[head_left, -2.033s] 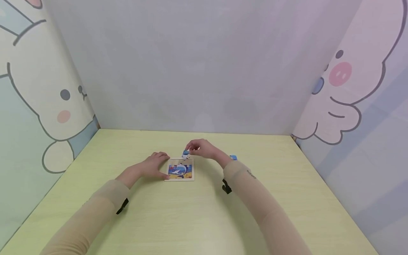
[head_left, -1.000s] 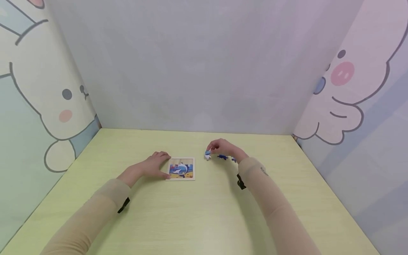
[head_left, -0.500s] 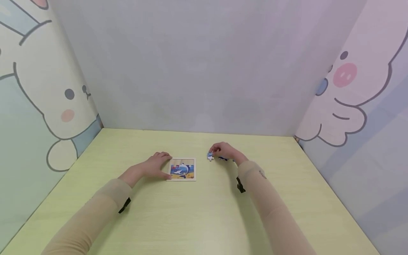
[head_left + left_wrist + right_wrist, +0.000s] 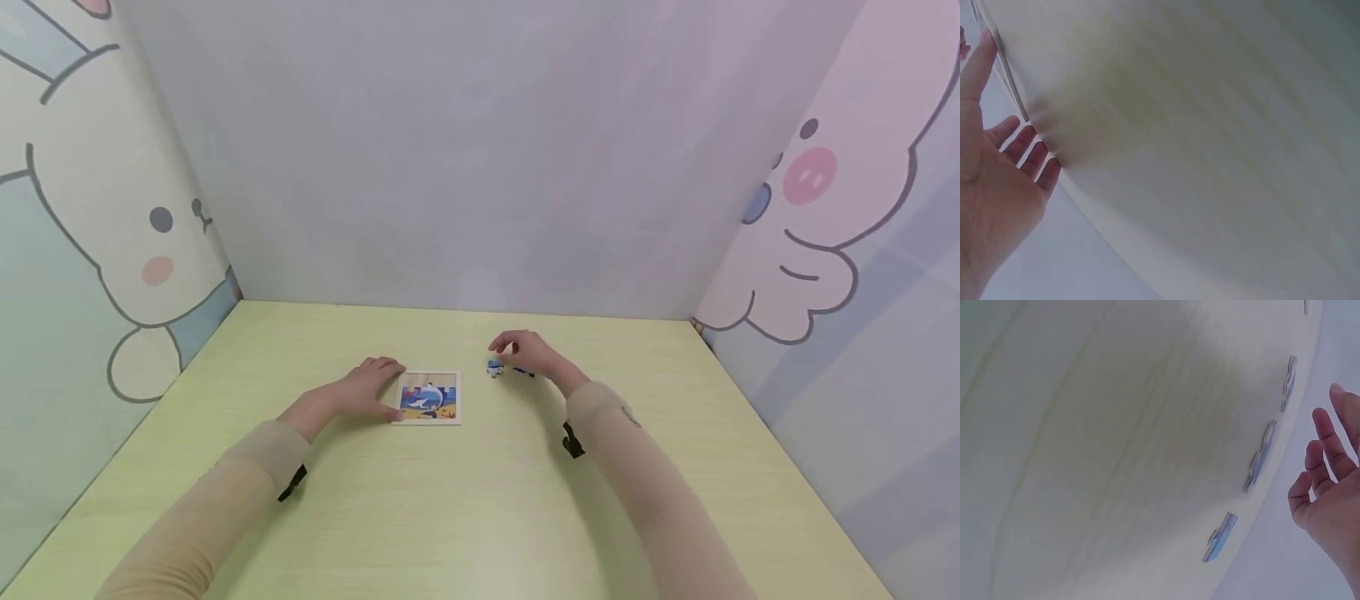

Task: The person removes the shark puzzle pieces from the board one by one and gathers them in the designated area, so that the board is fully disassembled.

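Observation:
A small wooden jigsaw puzzle frame (image 4: 427,422) lies on the table, showing a dolphin picture with bare wood along its top row. My left hand (image 4: 365,390) rests at its left side, fingers at the upper corner and thumb at the lower one. The left wrist view shows the left hand's fingers (image 4: 1034,159) fairly straight, tips at the tabletop. To the right of the frame lies a blue and white puzzle piece (image 4: 495,367). My right hand (image 4: 528,352) hovers just above it, fingers loosely bent and holding nothing; in the right wrist view the hand (image 4: 1335,494) is apart from the piece (image 4: 1289,384).
Two more puzzle pieces lie in line to the right, a middle piece (image 4: 1260,456) and a light blue piece (image 4: 1220,537), partly hidden by the right hand and wrist in the head view. A grey curtain wall (image 4: 465,167) rises behind the pale wooden table (image 4: 450,517).
My right hand has moved right from above the frame with a puzzle piece, set it on the table and let it go. The left hand has stayed at the frame.

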`<state>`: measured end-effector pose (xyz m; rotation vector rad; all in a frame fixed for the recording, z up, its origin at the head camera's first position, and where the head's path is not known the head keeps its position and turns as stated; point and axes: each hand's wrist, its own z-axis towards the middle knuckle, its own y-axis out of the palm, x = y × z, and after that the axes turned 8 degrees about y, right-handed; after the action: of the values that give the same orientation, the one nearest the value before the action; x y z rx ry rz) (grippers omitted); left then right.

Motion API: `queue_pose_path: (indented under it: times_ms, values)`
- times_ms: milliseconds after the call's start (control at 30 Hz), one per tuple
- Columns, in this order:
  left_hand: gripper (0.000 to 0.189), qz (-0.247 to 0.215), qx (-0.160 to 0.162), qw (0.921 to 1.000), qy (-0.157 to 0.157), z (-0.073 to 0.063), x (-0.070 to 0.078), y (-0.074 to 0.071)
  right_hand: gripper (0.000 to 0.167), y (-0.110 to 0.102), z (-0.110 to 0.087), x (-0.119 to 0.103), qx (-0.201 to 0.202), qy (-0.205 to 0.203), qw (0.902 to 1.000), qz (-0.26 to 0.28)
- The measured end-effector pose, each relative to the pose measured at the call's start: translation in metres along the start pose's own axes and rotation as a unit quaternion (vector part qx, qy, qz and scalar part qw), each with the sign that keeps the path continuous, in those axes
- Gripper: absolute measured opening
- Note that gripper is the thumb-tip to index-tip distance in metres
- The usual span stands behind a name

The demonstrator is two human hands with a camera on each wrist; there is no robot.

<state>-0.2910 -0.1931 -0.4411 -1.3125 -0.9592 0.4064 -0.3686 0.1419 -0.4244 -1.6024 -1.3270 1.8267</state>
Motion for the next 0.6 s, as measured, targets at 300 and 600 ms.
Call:
queue_pose_path:
  times_ms: [300,600]
  values:
    - [0.069,-0.012,-0.016,0.9997,0.014,-0.001,0.003,-0.001,0.03,0.012,-0.008,-0.019,0.01,-0.045,0.9989,-0.012]
    - [0.06,0.004,-0.04,0.9988,0.028,-0.002,0.007,-0.002,0.031,0.029,-0.017,-0.036,0.03,-0.071,0.9964,-0.035]
